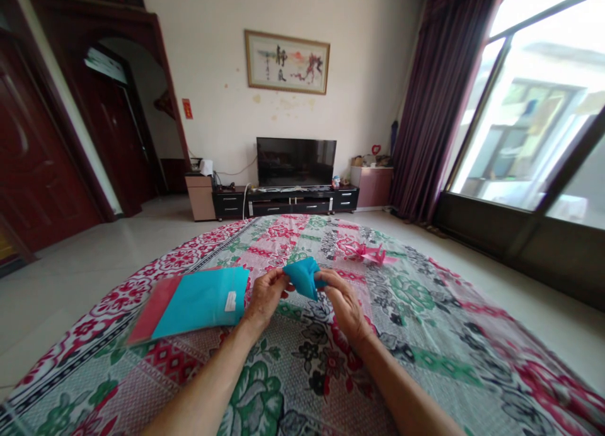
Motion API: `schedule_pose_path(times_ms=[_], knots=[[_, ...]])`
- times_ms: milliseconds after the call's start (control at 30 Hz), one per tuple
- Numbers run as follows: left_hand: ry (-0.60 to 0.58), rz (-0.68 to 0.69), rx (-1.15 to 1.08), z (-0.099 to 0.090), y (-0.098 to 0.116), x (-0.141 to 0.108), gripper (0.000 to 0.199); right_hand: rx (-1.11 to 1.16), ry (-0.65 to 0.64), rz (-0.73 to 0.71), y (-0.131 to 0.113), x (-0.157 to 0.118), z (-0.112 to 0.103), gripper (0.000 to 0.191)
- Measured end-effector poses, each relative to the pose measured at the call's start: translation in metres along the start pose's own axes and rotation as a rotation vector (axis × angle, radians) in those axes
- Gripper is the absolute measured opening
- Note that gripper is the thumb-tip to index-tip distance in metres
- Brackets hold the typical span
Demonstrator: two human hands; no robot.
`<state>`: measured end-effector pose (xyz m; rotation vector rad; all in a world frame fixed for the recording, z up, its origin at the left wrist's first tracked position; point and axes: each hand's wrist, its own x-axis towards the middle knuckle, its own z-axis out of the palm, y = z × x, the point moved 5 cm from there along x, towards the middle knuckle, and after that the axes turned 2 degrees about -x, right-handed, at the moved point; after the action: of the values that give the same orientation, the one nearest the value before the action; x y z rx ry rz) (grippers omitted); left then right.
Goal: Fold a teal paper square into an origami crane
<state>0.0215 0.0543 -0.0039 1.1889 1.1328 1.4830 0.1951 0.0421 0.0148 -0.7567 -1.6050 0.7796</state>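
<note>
A folded piece of blue paper [303, 278] is held up over the patterned tablecloth [265, 392], between both hands. My left hand [265, 297] pinches its left corner between thumb and fingers. On the other side, my right hand [344, 300] is closed on the paper's right edge, with the fingertips partly hidden behind or inside a fold. Left of my left hand lies a clear packet of blue and red paper sheets [201, 302] with a small white label. Beyond my right hand, pink folded paper pieces [375, 254] rest on the cloth.
The round table's far edge faces a low black TV stand [288, 204] with a television [297, 162] on it. A framed picture [287, 62] hangs above. Dark curtains [428, 102] and a large window are at the right; wooden doors [40, 133] stand at the left.
</note>
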Motion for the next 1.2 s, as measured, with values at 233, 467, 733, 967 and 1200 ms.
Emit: schedule_pose_path(times_ms=[233,467,733,967,1200], knots=[[-0.013,-0.025,0.02,0.0,-0.003,0.001,0.023,0.013,0.079,0.126,0.026,0.001,0.003,0.02],[0.063,-0.089,-0.097,0.002,0.0,-0.001,0.042,0.105,0.183,0.187,0.028,0.002,0.005,0.021],[0.035,-0.02,0.013,0.006,0.0,-0.001,0.031,0.242,0.184,0.199,0.027,0.003,0.01,0.022],[-0.047,-0.048,-0.051,0.008,-0.004,-0.001,0.035,0.253,0.175,0.196,0.019,0.004,0.009,0.021],[-0.107,-0.058,-0.137,0.01,0.004,-0.004,0.058,0.255,0.197,0.175,0.024,0.006,0.005,0.019]])
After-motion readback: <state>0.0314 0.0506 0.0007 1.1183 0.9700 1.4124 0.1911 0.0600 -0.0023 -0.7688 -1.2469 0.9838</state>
